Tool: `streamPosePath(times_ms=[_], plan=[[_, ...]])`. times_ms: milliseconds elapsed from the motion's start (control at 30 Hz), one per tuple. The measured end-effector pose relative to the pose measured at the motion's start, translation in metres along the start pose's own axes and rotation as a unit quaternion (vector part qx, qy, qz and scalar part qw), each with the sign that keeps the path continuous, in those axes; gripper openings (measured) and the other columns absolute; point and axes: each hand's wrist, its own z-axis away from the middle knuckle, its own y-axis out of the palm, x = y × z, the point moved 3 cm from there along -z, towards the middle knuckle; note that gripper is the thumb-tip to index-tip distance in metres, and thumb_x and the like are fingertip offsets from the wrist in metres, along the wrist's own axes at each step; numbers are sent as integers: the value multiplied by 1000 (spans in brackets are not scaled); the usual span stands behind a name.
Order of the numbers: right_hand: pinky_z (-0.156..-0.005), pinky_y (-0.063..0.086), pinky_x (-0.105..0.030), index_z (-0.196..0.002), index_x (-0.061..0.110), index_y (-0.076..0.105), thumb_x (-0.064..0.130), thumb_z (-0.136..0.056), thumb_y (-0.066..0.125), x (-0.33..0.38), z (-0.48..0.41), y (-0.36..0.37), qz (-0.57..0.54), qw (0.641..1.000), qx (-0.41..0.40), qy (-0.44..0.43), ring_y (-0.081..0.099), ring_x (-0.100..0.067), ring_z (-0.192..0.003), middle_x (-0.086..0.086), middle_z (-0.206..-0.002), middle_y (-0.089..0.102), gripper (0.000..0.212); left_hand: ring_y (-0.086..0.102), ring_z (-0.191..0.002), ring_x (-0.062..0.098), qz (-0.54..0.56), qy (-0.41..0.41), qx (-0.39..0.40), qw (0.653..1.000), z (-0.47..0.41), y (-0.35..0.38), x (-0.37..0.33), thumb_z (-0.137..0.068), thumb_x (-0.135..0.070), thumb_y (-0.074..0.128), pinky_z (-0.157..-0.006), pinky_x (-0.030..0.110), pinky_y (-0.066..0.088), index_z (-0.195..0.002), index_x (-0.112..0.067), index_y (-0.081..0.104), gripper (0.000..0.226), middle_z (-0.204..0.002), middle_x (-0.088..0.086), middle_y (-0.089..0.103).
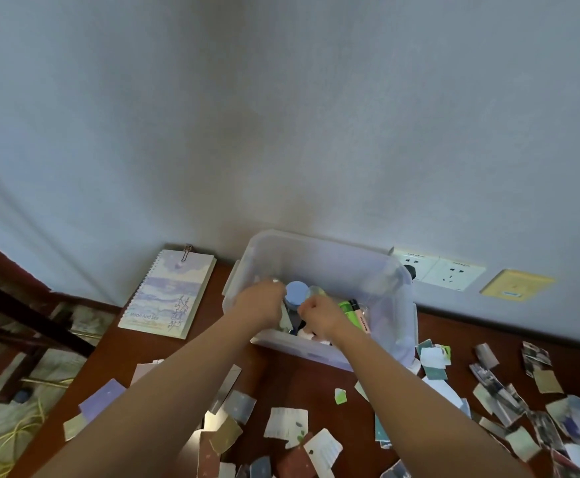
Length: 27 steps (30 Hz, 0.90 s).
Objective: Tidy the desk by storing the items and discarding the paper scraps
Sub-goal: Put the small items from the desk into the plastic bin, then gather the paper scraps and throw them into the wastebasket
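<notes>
Clear box contains left hand and right hand, fingers curled, hold unclear.

- The light is dim and cool; the wall looks grey-blue, with a darker patch in its middle.
- The left hand and the right hand are soft with blur (the fingers run together).
- The wide lens bends the edge of the desk and the wall's base toward the frame borders.
- The paper scraps at the bottom look smeared.
</notes>
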Motion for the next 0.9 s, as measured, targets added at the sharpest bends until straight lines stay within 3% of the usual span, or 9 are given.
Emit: streamPosePath(times_ms=[67, 200, 367, 467, 600, 767, 900], plan=[[-66, 50, -39, -94, 4, 63, 14, -88, 46, 0, 3, -3, -23, 998, -47, -29, 57, -27, -74, -16, -96, 66, 20, 59, -111, 19, 57, -3, -64, 996, 8, -3, 1, -92, -14, 53, -93, 33, 50, -128, -29, 54, 39, -129, -3, 59], [-86, 52, -41, -96, 23, 63, 15, -87, 53, 0, 35, -15, -59, 989, -115, -70, 64, -24, -91, -4, -105, 69, 16, 59, -111, 19, 178, 15, -186, 966, 45, -10, -12, -95, -8, 44, -93, 34, 49, -133, -23, 49, 41, -126, -2, 60], [-87, 49, -35, -106, 21, 64, 13, -92, 50, -14, 93, -21, -54, 966, -209, -140, 62, -18, -96, 2, -104, 69, 21, 56, -106, 10, 290, 46, -288, 911, 103, -5, -30, -92, -10, 50, -85, 19, 45, -133, -25, 47, 43, -119, -8, 58], [-85, 47, -27, -106, 19, 65, 8, -88, 52, -33, 136, -21, -53, 944, -274, -177, 61, -15, -98, 5, -103, 68, 25, 55, -102, 8, 341, 45, -278, 897, 143, 8, -44, -90, -10, 50, -77, 18, 43, -136, -31, 38, 52, -117, -14, 52], [-88, 47, -29, -115, 22, 63, 11, -88, 56, -66, 186, -15, -14, 930, -314, -190, 53, -12, -104, 4, -113, 61, 31, 55, -101, 11, 364, 36, -267, 892, 183, 38, -60, -89, -10, 50, -83, 30, 48, -140, -32, 33, 59, -119, -11, 53], [-99, 46, -37, -120, 26, 59, 11, -88, 56, -123, 220, 0, -15, 944, -294, -151, 53, -14, -116, 6, -123, 60, 36, 59, -99, 10, 388, 12, -214, 897, 220, 85, -87, -91, -11, 50, -84, 34, 51, -139, -33, 33, 56, -115, -15, 53], [-92, 49, -37, -123, 27, 56, 12, -87, 55, -171, 243, 12, -7, 961, -253, -112, 53, -14, -112, 6, -124, 59, 38, 60, -84, 9, 404, -4, -170, 899, 239, 119, -109, -89, -13, 51, -75, 43, 56, -140, -32, 31, 57, -108, -18, 52]])
